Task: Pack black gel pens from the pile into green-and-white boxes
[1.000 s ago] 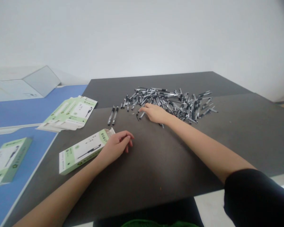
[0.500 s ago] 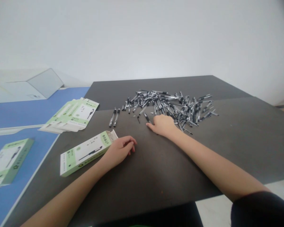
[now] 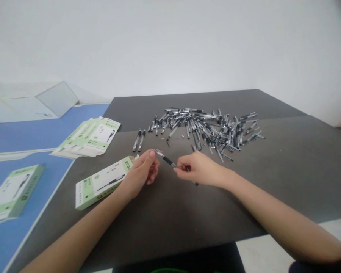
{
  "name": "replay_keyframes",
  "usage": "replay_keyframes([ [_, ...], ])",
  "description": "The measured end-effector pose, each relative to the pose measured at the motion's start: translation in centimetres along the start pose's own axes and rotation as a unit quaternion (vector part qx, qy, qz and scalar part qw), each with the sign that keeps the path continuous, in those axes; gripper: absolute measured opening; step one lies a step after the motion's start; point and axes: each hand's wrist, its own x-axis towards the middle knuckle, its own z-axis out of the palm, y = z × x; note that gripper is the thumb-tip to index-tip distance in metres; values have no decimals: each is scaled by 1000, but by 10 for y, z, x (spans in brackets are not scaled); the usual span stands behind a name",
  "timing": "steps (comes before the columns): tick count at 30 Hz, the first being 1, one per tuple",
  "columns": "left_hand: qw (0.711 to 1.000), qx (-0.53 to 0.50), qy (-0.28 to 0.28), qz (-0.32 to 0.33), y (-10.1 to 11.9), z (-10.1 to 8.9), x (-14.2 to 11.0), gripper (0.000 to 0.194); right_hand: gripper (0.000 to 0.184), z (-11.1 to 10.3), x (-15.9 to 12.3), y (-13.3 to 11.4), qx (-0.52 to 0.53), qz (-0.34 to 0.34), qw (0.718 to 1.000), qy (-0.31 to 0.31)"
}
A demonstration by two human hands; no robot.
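A clear pen with a black grip (image 3: 168,160) spans the gap between my two hands, tilted down to the right. My left hand (image 3: 143,170) pinches its upper left end between thumb and finger. Closed round the other end is my right hand (image 3: 197,167), and a dark pen end pokes out beneath it. Partly behind my left hand and wrist lies a green and white pen box (image 3: 102,182), its near flap end by my fingers. Just beyond my hands rests a pair of pens (image 3: 139,140) side by side.
A loose heap of pens (image 3: 207,129) spreads over the dark table (image 3: 287,159). Flattened green and white cartons (image 3: 88,136) overlap at the left. Another pen box (image 3: 14,191) sits on the blue surface (image 3: 49,182), with a white carton (image 3: 36,104) behind.
My right hand has drawn back from the heap's near edge with a pen. My left hand has lifted slightly and now grips that pen's other end.
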Motion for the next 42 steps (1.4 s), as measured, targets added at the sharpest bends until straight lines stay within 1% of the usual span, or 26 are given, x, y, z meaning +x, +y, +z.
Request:
replay_keyframes([
  [3, 1000, 7, 1, 10, 4, -2, -3, 32, 18, 4, -3, -3, 87, -19, 995, -46],
  [5, 1000, 27, 8, 14, 5, -5, -4, 32, 14, 5, -4, -2, 106, -27, 992, -55],
  [8, 997, 64, 30, 28, 8, -8, -8, 30, 17, 5, -6, 1, 105, -39, 993, -37],
  [10, 996, 70, 47, 35, 11, -7, -12, 29, 19, 1, -8, 1, 103, -44, 993, -28],
  [15, 996, 30, 78, 35, 18, 8, -24, 28, 18, -14, -13, -11, 60, -58, 996, -20],
  [17, 995, 16, 93, 39, 23, 10, -26, 26, 18, -17, -14, -15, 38, -60, 997, -13],
  [18, 992, 1, 116, 46, 26, 7, -26, 23, 17, -19, -15, -14, 28, -60, 998, -9],
  [20, 979, -42, 185, 70, 36, -5, -25, 19, 16, -20, -18, -9, 21, -55, 998, -1],
  [21, 959, -86, 251, 103, 41, -14, -24, 21, 15, -20, -20, -3, 30, -47, 998, 7],
  [22, 944, -102, 284, 130, 46, -23, -23, 25, 15, -20, -23, 3, 51, -37, 998, 15],
  [23, 937, -109, 300, 145, 50, -31, -22, 25, 16, -19, -25, 10, 84, -25, 996, 21],
  [24, 937, -111, 297, 148, 53, -37, -22, 22, 18, -19, -26, 16, 122, -12, 992, 24],
  [25, 947, -101, 280, 123, 54, -41, -21, 21, 20, -18, -26, 21, 160, -3, 987, 23],
  [26, 960, -90, 251, 86, 53, -41, -21, 25, 21, -16, -26, 24, 192, 1, 981, 21],
  [27, 972, -84, 215, 53, 50, -40, -20, 26, 20, -14, -25, 26, 215, -1, 976, 20],
  [28, 978, -80, 188, 35, 46, -37, -18, 26, 20, -11, -23, 26, 231, -5, 973, 20],
  [30, 985, -83, 152, 22, 37, -31, -15, 23, 18, -5, -20, 23, 258, -13, 966, 21],
  [32, 988, -91, 127, 1, 29, -27, -13, 20, 18, 2, -17, 19, 287, -7, 958, 7],
  [34, 987, -99, 117, -38, 23, -26, -13, 22, 18, 8, -17, 16, 312, 7, 950, -15],
  [36, 983, -111, 131, -60, 21, -24, -14, 23, 18, 13, -17, 12, 323, 13, 946, -31],
  [38, 980, -122, 144, -65, 21, -21, -17, 23, 19, 17, -17, 9, 309, 4, 950, -33],
  [42, 977, -145, 126, -88, 23, -12, -20, 25, 20, 23, -16, 2, 257, -24, 966, -18],
])
